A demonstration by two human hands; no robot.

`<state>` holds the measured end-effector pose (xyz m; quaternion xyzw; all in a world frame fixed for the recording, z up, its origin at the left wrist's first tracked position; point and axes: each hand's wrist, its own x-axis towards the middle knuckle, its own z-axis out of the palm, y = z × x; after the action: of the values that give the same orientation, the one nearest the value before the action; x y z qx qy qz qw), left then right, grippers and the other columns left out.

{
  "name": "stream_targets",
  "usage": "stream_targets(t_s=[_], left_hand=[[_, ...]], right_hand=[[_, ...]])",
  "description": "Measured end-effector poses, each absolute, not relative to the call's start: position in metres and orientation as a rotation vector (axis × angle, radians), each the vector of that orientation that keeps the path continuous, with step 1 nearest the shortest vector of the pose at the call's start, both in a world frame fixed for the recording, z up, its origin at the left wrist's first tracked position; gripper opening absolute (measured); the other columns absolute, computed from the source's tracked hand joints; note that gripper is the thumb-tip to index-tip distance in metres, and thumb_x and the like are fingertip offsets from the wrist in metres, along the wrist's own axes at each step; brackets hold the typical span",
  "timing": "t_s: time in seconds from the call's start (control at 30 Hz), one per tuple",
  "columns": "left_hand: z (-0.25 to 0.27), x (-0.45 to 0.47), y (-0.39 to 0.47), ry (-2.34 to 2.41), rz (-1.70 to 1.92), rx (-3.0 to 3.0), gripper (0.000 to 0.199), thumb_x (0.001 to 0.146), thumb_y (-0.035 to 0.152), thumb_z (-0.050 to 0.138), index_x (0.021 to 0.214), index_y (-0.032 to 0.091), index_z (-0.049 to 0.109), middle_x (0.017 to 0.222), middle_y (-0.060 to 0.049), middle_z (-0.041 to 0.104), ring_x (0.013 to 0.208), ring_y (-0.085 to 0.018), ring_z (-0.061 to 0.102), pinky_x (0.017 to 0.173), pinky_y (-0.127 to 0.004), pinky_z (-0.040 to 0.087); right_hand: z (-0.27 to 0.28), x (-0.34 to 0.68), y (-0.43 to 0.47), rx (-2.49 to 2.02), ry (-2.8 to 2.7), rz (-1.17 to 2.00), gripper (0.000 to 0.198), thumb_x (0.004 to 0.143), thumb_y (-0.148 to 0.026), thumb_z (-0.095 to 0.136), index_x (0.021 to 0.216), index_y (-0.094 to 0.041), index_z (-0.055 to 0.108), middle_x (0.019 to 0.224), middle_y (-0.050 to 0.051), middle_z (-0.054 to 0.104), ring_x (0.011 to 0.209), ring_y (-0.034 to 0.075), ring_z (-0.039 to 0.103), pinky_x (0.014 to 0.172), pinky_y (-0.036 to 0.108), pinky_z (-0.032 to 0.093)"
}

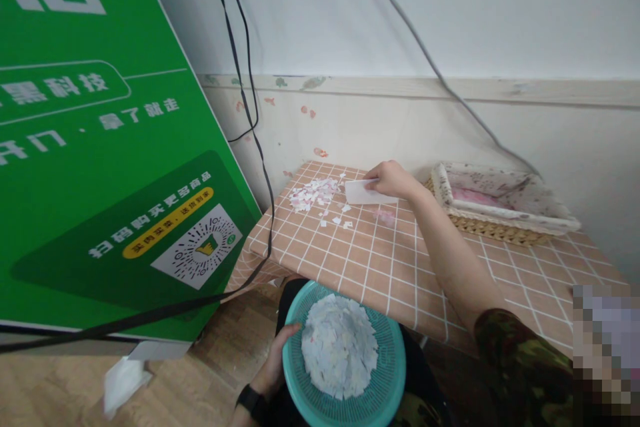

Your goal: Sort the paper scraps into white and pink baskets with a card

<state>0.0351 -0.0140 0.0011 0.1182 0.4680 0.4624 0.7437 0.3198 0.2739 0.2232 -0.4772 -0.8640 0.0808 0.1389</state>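
My right hand [393, 180] is closed on a flat white card [363, 193], held low over the checked tabletop. Just left of the card lies a pile of torn paper scraps [313, 195], with a few loose bits scattered nearer to me. On my lap rests a teal plastic basket [393, 360] with slotted sides. It holds a heap of whitish paper scraps [340, 347]. My left hand [280, 357] grips the basket's left rim; its thumb shows on top and the other fingers are hidden behind the wall.
A cloth-lined wicker basket [500, 207] stands at the table's right, against the wall. A big green sign [125, 147] leans in at the left, with black cables [265, 180] hanging before it. A white plastic bag [125, 383] lies on the floor. Pinkish scraps [384, 216] lie near my right hand.
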Motion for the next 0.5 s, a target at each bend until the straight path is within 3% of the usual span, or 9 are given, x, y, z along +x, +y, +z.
stream_targets(t_s=[0.17, 0.5], left_hand=[[-0.0011, 0.0334, -0.0147, 1.050, 1.020, 0.267, 0.034, 0.073, 0.036, 0.064, 0.092, 0.010, 0.074, 0.088, -0.011, 0.077, 0.088, -0.032, 0.068, 0.090, -0.043, 0.046], [-0.0042, 0.0316, -0.0162, 1.049, 1.003, 0.267, 0.030, 0.076, 0.035, 0.062, 0.088, 0.010, 0.074, 0.084, -0.010, 0.078, 0.081, -0.029, 0.069, 0.089, -0.042, 0.046]], right_hand=[[0.2238, 0.3258, 0.2739, -1.289, -2.542, 0.454, 0.026, 0.071, -0.019, 0.061, 0.093, -0.016, 0.075, 0.080, 0.003, 0.073, 0.067, 0.015, 0.061, 0.060, 0.024, 0.043], [0.2209, 0.3264, 0.2743, -1.225, -2.631, 0.596, 0.024, 0.073, -0.021, 0.063, 0.093, -0.016, 0.075, 0.075, 0.001, 0.071, 0.064, 0.013, 0.059, 0.058, 0.023, 0.042]])
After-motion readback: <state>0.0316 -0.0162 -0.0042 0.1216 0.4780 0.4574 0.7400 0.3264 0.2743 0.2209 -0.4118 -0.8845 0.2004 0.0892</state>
